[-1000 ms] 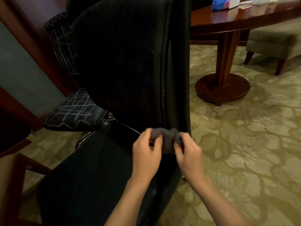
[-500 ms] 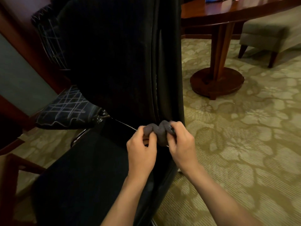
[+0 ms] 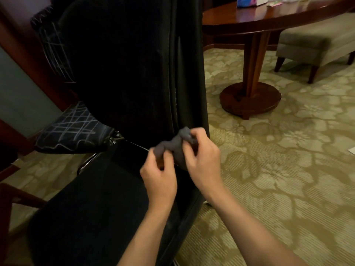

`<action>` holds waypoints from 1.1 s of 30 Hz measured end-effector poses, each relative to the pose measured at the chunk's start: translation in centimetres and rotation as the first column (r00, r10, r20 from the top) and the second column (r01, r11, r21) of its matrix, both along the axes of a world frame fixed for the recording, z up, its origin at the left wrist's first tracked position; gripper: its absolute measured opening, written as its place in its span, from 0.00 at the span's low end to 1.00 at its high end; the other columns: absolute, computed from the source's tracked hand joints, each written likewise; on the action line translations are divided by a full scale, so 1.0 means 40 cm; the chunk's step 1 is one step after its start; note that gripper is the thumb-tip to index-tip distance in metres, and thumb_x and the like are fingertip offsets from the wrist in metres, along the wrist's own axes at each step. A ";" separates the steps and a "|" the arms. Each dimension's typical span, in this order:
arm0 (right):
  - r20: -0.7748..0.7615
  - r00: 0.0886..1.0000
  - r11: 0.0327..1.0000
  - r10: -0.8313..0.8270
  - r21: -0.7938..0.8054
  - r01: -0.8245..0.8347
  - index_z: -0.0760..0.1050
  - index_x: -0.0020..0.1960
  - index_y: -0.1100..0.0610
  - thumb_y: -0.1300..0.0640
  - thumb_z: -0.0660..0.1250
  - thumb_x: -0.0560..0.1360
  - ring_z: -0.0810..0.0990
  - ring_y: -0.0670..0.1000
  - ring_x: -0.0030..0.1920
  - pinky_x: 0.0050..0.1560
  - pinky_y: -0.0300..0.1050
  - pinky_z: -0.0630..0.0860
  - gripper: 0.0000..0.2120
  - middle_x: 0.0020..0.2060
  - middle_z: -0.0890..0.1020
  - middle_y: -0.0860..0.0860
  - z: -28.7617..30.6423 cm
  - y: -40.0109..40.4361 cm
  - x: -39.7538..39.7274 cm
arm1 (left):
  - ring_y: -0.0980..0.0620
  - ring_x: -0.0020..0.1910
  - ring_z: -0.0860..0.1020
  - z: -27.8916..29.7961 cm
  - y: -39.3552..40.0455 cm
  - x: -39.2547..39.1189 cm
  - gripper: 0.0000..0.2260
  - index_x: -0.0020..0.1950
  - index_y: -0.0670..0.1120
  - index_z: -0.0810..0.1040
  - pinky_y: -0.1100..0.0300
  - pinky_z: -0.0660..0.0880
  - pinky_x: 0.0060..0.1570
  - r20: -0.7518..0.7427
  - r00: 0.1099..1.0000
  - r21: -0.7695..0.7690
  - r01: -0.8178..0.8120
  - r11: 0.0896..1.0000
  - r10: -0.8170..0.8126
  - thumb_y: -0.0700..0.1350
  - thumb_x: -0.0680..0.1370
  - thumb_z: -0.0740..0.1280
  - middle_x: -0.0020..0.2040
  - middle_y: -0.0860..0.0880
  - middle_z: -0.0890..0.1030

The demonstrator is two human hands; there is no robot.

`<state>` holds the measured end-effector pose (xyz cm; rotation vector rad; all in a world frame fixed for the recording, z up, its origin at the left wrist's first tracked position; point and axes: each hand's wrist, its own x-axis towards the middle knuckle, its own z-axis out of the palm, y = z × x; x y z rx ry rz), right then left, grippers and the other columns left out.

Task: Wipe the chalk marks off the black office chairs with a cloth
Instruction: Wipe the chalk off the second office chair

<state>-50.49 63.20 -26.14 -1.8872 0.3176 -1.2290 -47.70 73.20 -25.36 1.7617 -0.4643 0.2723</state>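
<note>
A black office chair (image 3: pixel 124 73) fills the middle of the head view, its tall backrest upright and its seat running toward me. Both hands hold a small grey cloth (image 3: pixel 173 145) in front of the lower right edge of the backrest. My left hand (image 3: pixel 160 178) pinches the cloth's left end. My right hand (image 3: pixel 202 162) grips its right part, with the bunched cloth sticking up between the fingers. A second black chair (image 3: pixel 75 129) behind on the left has white chalk lines crossing its seat and back.
A dark wooden round table (image 3: pixel 269 22) on a pedestal base (image 3: pixel 249 98) stands at the right rear, with a tissue box on top. A grey upholstered stool (image 3: pixel 315 45) sits beyond it. Patterned carpet (image 3: pixel 288 169) covers the floor. A wooden chair arm (image 3: pixel 11 196) is at the lower left.
The cloth has been bunched and shifted between the two hands; the right hand has risen and taken more of it. The hands stay at the backrest's lower right edge.
</note>
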 end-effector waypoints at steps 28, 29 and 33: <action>-0.092 0.993 0.983 -0.070 0.161 0.085 0.69 0.48 0.60 0.61 0.61 0.82 0.74 0.38 0.34 0.34 0.37 0.67 0.05 0.34 0.73 0.45 0.072 -0.009 0.065 | 0.57 0.47 0.82 0.016 -0.013 0.117 0.09 0.54 0.49 0.83 0.55 0.79 0.51 -0.146 0.986 0.065 0.095 0.993 -0.084 0.50 0.82 0.65 0.44 0.54 0.84; -0.190 0.980 0.979 -0.064 0.179 0.099 0.69 0.46 0.59 0.62 0.61 0.81 0.74 0.39 0.35 0.34 0.39 0.65 0.05 0.34 0.73 0.45 0.013 -0.002 0.056 | 0.57 0.45 0.82 -0.041 0.010 0.103 0.09 0.54 0.49 0.84 0.54 0.79 0.50 -0.258 0.961 0.104 0.125 0.987 -0.095 0.51 0.81 0.66 0.43 0.54 0.84; -0.505 0.863 0.962 -0.029 0.221 0.162 0.67 0.41 0.58 0.61 0.65 0.79 0.75 0.50 0.32 0.32 0.39 0.68 0.10 0.31 0.74 0.52 -0.138 0.043 -0.011 | 0.56 0.32 0.80 -0.170 0.107 0.057 0.09 0.48 0.47 0.84 0.54 0.79 0.39 -0.483 0.866 0.153 0.228 0.962 -0.128 0.51 0.80 0.68 0.32 0.51 0.81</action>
